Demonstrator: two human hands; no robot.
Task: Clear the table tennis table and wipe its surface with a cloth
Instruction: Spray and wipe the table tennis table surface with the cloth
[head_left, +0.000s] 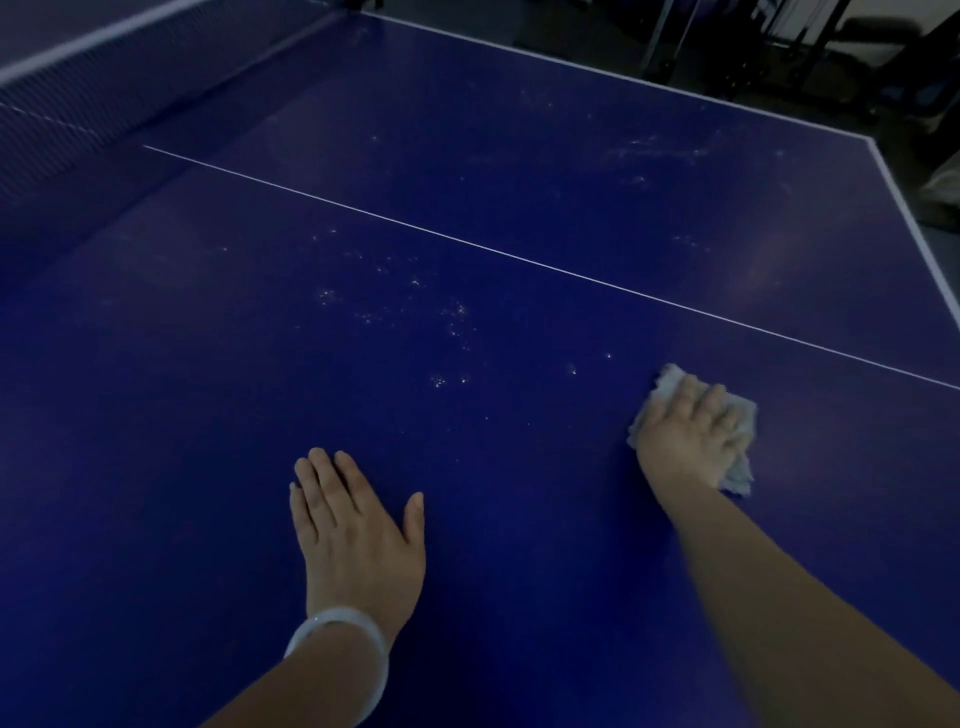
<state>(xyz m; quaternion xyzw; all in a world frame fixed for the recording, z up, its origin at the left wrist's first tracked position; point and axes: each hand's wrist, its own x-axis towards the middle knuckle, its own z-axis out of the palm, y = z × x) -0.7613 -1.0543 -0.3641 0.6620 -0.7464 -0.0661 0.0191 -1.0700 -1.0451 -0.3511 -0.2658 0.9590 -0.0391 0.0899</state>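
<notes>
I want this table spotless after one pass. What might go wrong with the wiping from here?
1. The cloth is small and bunched under the right hand, so it may skip strips.
2. The white specks lie off to the left of the cloth; a sweep could push them around rather than lift them.
3. The left hand rests flat on the table and may leave prints.

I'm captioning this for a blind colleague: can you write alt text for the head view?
A right hand presses a pale cloth onto a blue table tennis table, while the left hand, a bracelet on its wrist, rests flat. White specks dot the surface ahead; the net is far left.
</notes>
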